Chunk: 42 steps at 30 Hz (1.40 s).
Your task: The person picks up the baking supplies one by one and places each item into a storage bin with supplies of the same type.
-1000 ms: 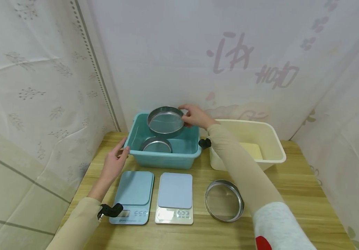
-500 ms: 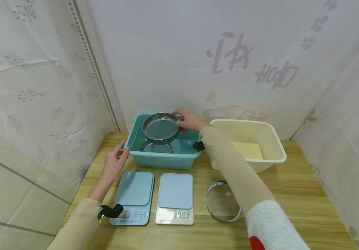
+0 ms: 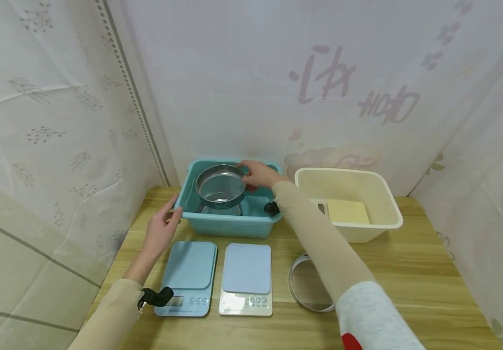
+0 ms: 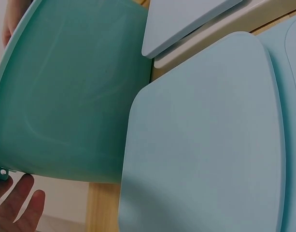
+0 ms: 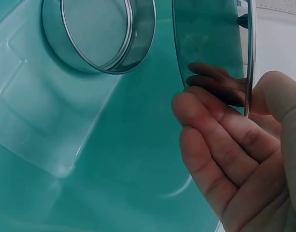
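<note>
My right hand [image 3: 260, 174] pinches the edge of a round metal sieve [image 3: 221, 188] over the teal basin [image 3: 229, 226]. In the right wrist view, its shiny wall [image 5: 210, 38] mirrors the fingers. Below it a second sieve [image 5: 70, 43] lies on the basin floor, largely covered by the held one in the head view. My left hand [image 3: 164, 224] rests its fingertips against the basin's left rim. In the left wrist view, those fingers [image 4: 22, 198] touch the rim from outside.
A blue kitchen scale [image 3: 190, 265] and a white kitchen scale [image 3: 247, 267] lie before the basin. Another sieve [image 3: 307, 287] sits to their right, partly behind my right sleeve. The cream basin [image 3: 347, 174] at right contains a flat yellow thing [image 3: 347, 211] with a small display.
The sieve in my right hand has moved left and down, deeper into the teal basin and over the other sieve. My left hand has stayed at the rim.
</note>
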Tool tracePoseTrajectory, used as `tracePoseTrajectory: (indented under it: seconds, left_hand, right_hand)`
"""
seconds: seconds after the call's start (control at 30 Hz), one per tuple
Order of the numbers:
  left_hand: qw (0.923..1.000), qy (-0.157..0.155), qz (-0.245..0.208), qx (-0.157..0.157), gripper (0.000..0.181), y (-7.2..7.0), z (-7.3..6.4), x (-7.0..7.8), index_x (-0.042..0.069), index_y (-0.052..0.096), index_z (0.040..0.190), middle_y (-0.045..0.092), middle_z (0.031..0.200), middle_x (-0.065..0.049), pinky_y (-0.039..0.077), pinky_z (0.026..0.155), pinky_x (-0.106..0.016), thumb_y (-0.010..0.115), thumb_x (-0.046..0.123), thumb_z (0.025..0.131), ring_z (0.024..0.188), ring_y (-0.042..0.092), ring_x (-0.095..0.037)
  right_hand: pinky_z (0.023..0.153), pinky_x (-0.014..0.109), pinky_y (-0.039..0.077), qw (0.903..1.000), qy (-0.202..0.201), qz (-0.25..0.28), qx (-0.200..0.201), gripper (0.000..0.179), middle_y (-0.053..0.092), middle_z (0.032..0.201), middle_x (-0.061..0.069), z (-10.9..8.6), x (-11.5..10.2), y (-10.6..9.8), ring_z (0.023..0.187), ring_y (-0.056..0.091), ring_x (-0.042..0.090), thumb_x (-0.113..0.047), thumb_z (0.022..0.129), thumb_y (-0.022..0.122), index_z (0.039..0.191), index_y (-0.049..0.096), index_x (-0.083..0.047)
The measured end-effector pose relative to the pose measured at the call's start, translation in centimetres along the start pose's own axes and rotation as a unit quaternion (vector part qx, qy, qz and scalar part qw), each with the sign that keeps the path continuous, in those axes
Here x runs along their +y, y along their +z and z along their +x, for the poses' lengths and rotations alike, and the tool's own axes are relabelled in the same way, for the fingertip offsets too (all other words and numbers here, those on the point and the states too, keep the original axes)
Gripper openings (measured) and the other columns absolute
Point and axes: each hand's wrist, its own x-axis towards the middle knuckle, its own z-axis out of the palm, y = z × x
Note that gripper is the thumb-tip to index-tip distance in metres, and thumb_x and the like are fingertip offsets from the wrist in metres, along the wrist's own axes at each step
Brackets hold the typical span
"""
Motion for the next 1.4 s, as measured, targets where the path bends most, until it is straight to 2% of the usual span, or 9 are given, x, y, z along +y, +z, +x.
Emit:
tracePoseTrajectory:
  seconds: [0.17, 0.27, 0.33, 0.47, 0.6, 0.7, 0.8, 1.17, 1.4]
  left_hand:
    - [1.0000, 0.002, 0.004, -0.001, 0.054, 0.0, 0.0, 0.0, 0.003, 0.038, 0.160, 0.048, 0.155, -0.026, 0.058, 0.087, -0.030, 0.049, 0.027, 0.112, 0.116, 0.067, -0.044]
    - [1.0000, -0.001, 0.007, -0.002, 0.055, 0.0, 0.0, -0.1, 0.003, 0.038, 0.160, 0.049, 0.154, -0.026, 0.060, 0.090, -0.039, 0.048, 0.028, 0.113, 0.117, 0.067, -0.045]
    - [1.0000, -0.002, 0.007, -0.003, 0.055, -0.1, 0.1, -0.1, 0.004, 0.038, 0.161, 0.049, 0.154, -0.027, 0.060, 0.089, -0.040, 0.049, 0.028, 0.112, 0.117, 0.067, -0.044]
    - [1.0000, -0.005, 0.006, -0.005, 0.055, -0.1, 0.1, 0.0, 0.006, 0.038, 0.161, 0.049, 0.154, -0.026, 0.060, 0.092, -0.048, 0.049, 0.029, 0.112, 0.118, 0.066, -0.044]
    - [0.9999, -0.005, 0.007, -0.008, 0.055, -0.2, 0.0, 0.0, 0.008, 0.036, 0.162, 0.048, 0.156, -0.025, 0.057, 0.095, -0.057, 0.048, 0.029, 0.113, 0.119, 0.066, -0.044]
    - [0.9999, -0.004, 0.006, -0.009, 0.055, -0.2, 0.0, 0.0, 0.007, 0.036, 0.162, 0.047, 0.157, -0.024, 0.056, 0.096, -0.058, 0.048, 0.029, 0.113, 0.119, 0.066, -0.044]
    - [0.9999, -0.003, 0.006, -0.008, 0.055, -0.1, 0.0, 0.0, 0.006, 0.036, 0.162, 0.047, 0.157, -0.024, 0.057, 0.095, -0.057, 0.048, 0.028, 0.113, 0.118, 0.066, -0.044]
    - [0.9999, 0.001, 0.005, -0.009, 0.054, -0.1, 0.0, -0.1, 0.007, 0.036, 0.162, 0.047, 0.156, -0.024, 0.056, 0.096, -0.059, 0.048, 0.027, 0.113, 0.119, 0.065, -0.045]
    - [1.0000, 0.003, 0.006, -0.005, 0.054, 0.0, -0.1, -0.1, 0.006, 0.037, 0.162, 0.048, 0.156, -0.025, 0.056, 0.096, -0.060, 0.048, 0.026, 0.113, 0.118, 0.066, -0.045]
  right_hand:
    - [0.080, 0.045, 0.062, 0.9999, 0.006, -0.010, -0.010, 0.053, 0.075, 0.092, 0.017, 0.4, 0.1, 0.6, 0.081, 0.073, 0.033, -0.009, 0.107, 0.052, 0.158, 0.040, -0.008]
    - [0.081, 0.045, 0.061, 0.9997, 0.013, -0.015, -0.016, 0.053, 0.075, 0.089, 0.017, 0.6, 0.1, 1.0, 0.083, 0.074, 0.036, -0.009, 0.107, 0.053, 0.158, 0.039, -0.008]
    - [0.082, 0.044, 0.061, 0.9995, 0.017, -0.021, -0.018, 0.053, 0.075, 0.088, 0.016, 0.6, 0.0, 1.1, 0.081, 0.074, 0.034, -0.009, 0.107, 0.053, 0.158, 0.039, -0.008]
    - [0.079, 0.039, 0.062, 0.9992, 0.022, -0.027, -0.018, 0.052, 0.076, 0.091, 0.017, 0.5, -0.3, 1.3, 0.079, 0.074, 0.030, -0.009, 0.107, 0.054, 0.158, 0.040, -0.007]
    - [0.085, 0.046, 0.061, 0.9990, 0.030, -0.021, -0.025, 0.052, 0.076, 0.093, 0.018, 0.6, -0.3, 1.4, 0.084, 0.075, 0.033, -0.010, 0.108, 0.053, 0.158, 0.039, -0.007]
    - [0.089, 0.051, 0.060, 0.9987, 0.037, -0.017, -0.031, 0.052, 0.076, 0.094, 0.018, 0.8, -0.3, 1.5, 0.085, 0.074, 0.034, -0.011, 0.109, 0.053, 0.159, 0.038, -0.008]
    - [0.089, 0.049, 0.061, 0.9984, 0.044, -0.014, -0.033, 0.052, 0.076, 0.094, 0.017, 1.0, -0.2, 1.6, 0.084, 0.075, 0.032, -0.013, 0.109, 0.053, 0.159, 0.038, -0.009]
    - [0.077, 0.038, 0.062, 0.9969, 0.062, -0.027, -0.040, 0.052, 0.077, 0.091, 0.014, 2.0, 0.2, 1.9, 0.078, 0.074, 0.024, -0.014, 0.109, 0.055, 0.159, 0.039, -0.010]
    - [0.083, 0.044, 0.062, 0.9962, 0.060, -0.038, -0.050, 0.053, 0.077, 0.091, 0.014, 2.3, 0.1, 2.1, 0.078, 0.074, 0.025, -0.014, 0.109, 0.055, 0.159, 0.038, -0.011]
